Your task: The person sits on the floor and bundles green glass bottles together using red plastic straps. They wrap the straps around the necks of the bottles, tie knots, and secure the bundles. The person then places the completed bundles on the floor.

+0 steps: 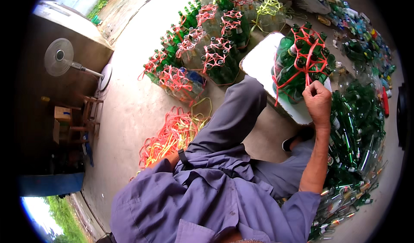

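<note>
My right hand (317, 97) is closed in a fist around the end of a red plastic strap (307, 69). That strap is woven around the necks of a bundle of green glass bottles (286, 53), standing upright on a white board-like surface (257, 53). Another strap end hangs down the bundle's left side. My left hand is out of view, hidden behind my clothes and thigh; only its forearm and a black wristband (183, 158) show. Just beyond that wrist lies a tangled heap of red and yellow straps (168, 133) on the floor.
Several strapped bottle bundles (190, 44) stand ahead. Loose green bottles (349, 123) are piled along my right, with mixed bottles and cans (365, 29) farther up. A pedestal fan (59, 54) and wooden stools (87, 116) are at the left.
</note>
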Tool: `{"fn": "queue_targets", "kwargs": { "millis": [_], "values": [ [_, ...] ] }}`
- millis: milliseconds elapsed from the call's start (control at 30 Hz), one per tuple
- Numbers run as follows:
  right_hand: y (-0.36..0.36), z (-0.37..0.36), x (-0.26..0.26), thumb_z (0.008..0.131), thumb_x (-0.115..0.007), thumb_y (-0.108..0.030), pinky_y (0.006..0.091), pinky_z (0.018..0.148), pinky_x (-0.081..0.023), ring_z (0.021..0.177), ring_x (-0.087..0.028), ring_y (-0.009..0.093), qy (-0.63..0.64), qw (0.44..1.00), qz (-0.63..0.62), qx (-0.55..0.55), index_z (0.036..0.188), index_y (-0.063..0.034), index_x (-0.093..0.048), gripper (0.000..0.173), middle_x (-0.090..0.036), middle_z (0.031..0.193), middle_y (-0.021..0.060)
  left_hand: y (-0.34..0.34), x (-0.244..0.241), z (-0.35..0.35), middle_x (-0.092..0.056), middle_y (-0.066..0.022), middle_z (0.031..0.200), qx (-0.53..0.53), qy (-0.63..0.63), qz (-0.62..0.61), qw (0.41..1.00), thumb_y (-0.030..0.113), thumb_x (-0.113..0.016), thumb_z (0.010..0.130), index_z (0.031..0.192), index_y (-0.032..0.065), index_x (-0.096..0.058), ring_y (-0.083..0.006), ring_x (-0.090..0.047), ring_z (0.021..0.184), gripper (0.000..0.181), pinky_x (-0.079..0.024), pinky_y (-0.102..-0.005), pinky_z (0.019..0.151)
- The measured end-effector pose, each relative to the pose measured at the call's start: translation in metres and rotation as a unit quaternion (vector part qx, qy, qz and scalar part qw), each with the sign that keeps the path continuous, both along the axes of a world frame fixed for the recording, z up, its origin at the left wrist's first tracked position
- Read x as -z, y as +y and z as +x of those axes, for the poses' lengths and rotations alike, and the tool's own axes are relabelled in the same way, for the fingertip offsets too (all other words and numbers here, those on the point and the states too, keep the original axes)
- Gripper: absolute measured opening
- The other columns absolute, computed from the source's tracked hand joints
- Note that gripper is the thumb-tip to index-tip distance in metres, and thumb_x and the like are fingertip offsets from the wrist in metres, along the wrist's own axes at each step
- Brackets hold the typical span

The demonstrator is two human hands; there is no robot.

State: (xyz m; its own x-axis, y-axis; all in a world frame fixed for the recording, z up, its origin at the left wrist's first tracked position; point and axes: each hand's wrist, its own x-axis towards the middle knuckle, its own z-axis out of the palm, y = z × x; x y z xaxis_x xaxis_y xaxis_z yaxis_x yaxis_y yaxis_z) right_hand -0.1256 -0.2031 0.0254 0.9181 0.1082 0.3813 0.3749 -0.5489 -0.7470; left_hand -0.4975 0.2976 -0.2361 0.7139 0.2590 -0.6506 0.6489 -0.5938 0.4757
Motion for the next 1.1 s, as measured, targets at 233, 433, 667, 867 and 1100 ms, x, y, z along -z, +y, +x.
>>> {"fn": "queue_targets", "kwargs": {
  "millis": [233,433,667,867,1100],
  "values": [
    [0.001,-0.001,0.005,0.091,-0.070,-0.003,0.0302,0.055,-0.045,0.057,-0.050,0.008,0.026,1.000,0.007,-0.011,0.074,-0.0010,-0.056,0.023,-0.056,0.061,0.0032,-0.018,0.010,-0.006,-0.073,-0.0148,0.089,0.029,0.011,-0.005,1.000,0.024,-0.064,0.089,0.101,-0.0005,-0.073,-0.0313,-0.071,0.081,0.029,-0.057,-0.0418,0.072],
    [-0.007,0.002,0.006,0.096,-0.069,-0.008,0.0265,0.056,-0.041,0.061,-0.044,0.005,0.040,0.999,0.005,-0.019,0.077,-0.0006,-0.058,0.023,-0.052,0.064,-0.0021,-0.022,0.012,0.004,-0.072,-0.0154,0.088,0.073,0.016,-0.001,0.997,0.025,-0.064,0.089,0.101,0.0000,-0.073,-0.0331,-0.071,0.082,0.029,-0.057,-0.0431,0.072],
    [-0.007,0.011,-0.001,0.100,-0.071,-0.016,0.0250,0.056,-0.036,0.063,-0.040,0.004,0.040,0.998,0.033,-0.032,0.077,-0.0001,-0.061,0.029,-0.051,0.066,-0.0044,-0.014,0.023,0.023,-0.072,-0.0160,0.088,0.148,0.023,0.029,0.988,0.026,-0.063,0.089,0.102,0.0006,-0.072,-0.0353,-0.071,0.082,0.030,-0.058,-0.0446,0.072],
    [-0.048,0.018,0.002,0.104,-0.067,-0.024,0.0198,0.057,-0.033,0.061,-0.043,0.002,0.129,0.986,0.106,-0.003,0.082,-0.0029,-0.064,0.030,-0.054,0.073,-0.0048,-0.011,0.049,0.081,-0.072,-0.0166,0.088,0.276,0.010,0.071,0.959,0.026,-0.062,0.089,0.102,0.0012,-0.072,-0.0371,-0.071,0.082,0.030,-0.058,-0.0459,0.072],
    [-0.063,0.038,0.017,0.104,-0.065,-0.031,0.0198,0.056,-0.031,0.061,-0.044,0.003,0.120,0.979,0.132,0.095,0.083,-0.0033,-0.068,0.034,-0.059,0.073,-0.0028,0.006,0.116,0.113,-0.067,-0.0177,0.108,0.252,-0.022,0.162,0.954,0.028,-0.066,0.086,0.117,0.0029,-0.068,-0.0359,-0.067,0.103,0.040,-0.057,-0.0473,0.084]
  ]
}}
